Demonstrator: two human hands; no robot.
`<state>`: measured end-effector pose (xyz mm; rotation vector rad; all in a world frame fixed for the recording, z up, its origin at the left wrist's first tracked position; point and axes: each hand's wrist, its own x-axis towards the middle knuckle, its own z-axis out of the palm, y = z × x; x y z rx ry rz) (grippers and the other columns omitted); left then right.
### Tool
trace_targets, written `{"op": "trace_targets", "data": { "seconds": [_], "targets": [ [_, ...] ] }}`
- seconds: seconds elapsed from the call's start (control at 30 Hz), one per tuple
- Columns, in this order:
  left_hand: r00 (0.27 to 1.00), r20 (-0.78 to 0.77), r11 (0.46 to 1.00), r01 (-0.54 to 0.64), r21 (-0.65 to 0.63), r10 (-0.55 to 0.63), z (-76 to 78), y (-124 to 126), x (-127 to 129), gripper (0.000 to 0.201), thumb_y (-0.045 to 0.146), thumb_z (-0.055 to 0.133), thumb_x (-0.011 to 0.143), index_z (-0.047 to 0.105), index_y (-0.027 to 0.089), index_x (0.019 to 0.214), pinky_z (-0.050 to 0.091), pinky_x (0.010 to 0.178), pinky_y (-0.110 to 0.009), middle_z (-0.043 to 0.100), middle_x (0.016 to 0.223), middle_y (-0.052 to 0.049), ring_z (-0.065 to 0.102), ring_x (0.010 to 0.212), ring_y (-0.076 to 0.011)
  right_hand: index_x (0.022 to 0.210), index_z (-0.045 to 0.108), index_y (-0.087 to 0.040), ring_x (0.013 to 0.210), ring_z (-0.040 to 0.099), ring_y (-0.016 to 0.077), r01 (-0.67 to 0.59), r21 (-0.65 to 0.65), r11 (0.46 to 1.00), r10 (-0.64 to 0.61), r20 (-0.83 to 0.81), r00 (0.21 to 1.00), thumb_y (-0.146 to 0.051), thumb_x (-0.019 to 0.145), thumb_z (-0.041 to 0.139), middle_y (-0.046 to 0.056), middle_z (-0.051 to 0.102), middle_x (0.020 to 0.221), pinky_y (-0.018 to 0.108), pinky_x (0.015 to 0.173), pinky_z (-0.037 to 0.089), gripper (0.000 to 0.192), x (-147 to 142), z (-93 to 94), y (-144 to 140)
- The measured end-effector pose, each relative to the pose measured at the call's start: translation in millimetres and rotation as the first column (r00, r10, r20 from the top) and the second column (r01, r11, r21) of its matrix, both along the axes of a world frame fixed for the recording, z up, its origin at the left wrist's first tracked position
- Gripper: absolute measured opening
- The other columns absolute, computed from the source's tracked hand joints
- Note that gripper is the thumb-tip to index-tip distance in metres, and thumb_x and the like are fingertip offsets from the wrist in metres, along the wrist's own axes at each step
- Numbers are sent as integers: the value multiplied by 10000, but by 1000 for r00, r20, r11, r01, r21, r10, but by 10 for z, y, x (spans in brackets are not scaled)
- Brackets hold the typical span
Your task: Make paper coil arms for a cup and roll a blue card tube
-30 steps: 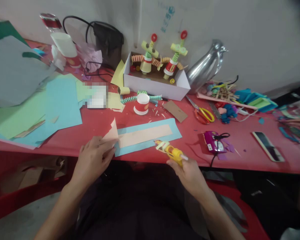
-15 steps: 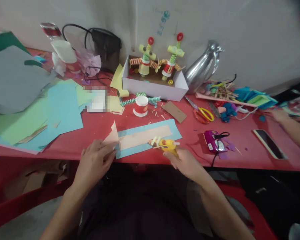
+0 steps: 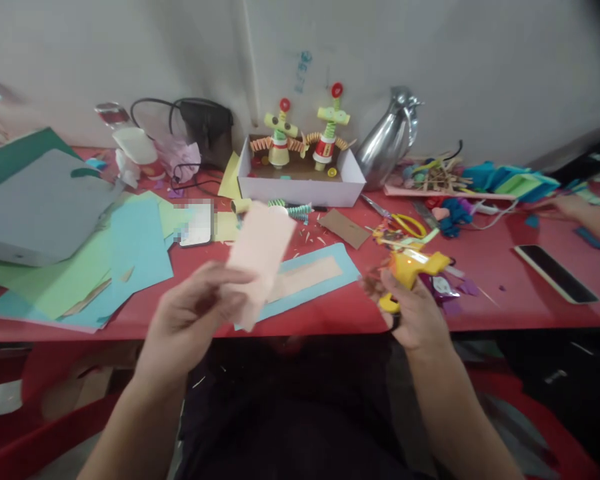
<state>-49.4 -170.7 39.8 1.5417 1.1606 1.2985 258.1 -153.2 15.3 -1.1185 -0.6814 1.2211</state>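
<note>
My left hand (image 3: 190,313) holds a pale pink paper strip (image 3: 260,257) lifted off the red table (image 3: 505,293), its upper end raised toward the camera. My right hand (image 3: 415,313) grips a yellow glue gun (image 3: 414,265) above the table edge, nozzle pointing left and up. Between the hands a light blue paper sheet (image 3: 330,280) lies flat, with a tan strip (image 3: 310,273) on it.
A white box (image 3: 300,190) with paper-cup figures stands at the back, a silver jug (image 3: 387,143) beside it. Yellow-handled scissors (image 3: 405,227), a phone (image 3: 555,273), coloured paper sheets (image 3: 130,247) and a black bag (image 3: 207,130) lie around. Another person's hand (image 3: 577,210) reaches in at far right.
My left hand has lifted the pink strip off the blue sheet. My right hand has pulled the glue gun rightward and up, away from the paper.
</note>
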Motion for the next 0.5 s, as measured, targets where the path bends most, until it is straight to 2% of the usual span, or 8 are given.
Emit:
{"op": "trace_targets", "data": {
  "seconds": [0.07, 0.1, 0.2, 0.37, 0.5],
  "targets": [
    [981, 84, 970, 187, -158, -175, 19, 117, 186, 312, 298, 703, 820, 694, 270, 1131, 517, 593, -293, 678, 854, -30, 627, 678, -163, 873, 577, -231, 834, 727, 218, -106, 11, 994, 106, -96, 990, -515, 671, 827, 34, 702, 974, 339, 648, 615, 429, -114, 16, 50],
    [972, 89, 947, 232, -221, -217, 2, 173, 255, 346, 309, 714, 810, 687, 260, 1152, 514, 583, -282, 688, 867, -38, 633, 690, -165, 864, 569, -229, 876, 730, 237, -134, 18, 991, 135, -109, 985, -553, 686, 803, 51, 703, 1022, 360, 672, 622, 437, -152, 17, 78],
    [965, 53, 909, 260, -325, -257, -95, 299, 341, 443, 330, 715, 808, 649, 243, 1237, 504, 595, -251, 699, 966, -63, 643, 760, -166, 857, 547, -228, 875, 732, 238, -111, 14, 994, 112, -55, 992, -577, 637, 819, 65, 700, 1037, 358, 703, 623, 494, -218, 1, 178],
    [954, -52, 902, 260, -345, -295, -224, 403, 248, 449, 333, 668, 843, 621, 233, 1278, 518, 677, -265, 696, 934, -59, 641, 822, -169, 897, 516, -220, 730, 701, 172, -70, 41, 997, 63, 150, 987, -396, 580, 871, -5, 670, 883, 290, 619, 579, 507, -347, -107, 389],
    [909, -231, 917, 277, -288, -347, -315, 525, 178, 394, 306, 591, 884, 630, 269, 1274, 531, 794, -309, 688, 1148, -69, 648, 953, -189, 861, 511, -207, 672, 679, 147, -7, 96, 995, -17, 248, 969, -351, 666, 803, -35, 616, 775, 220, 513, 480, 380, -421, -235, 510]
  ]
}}
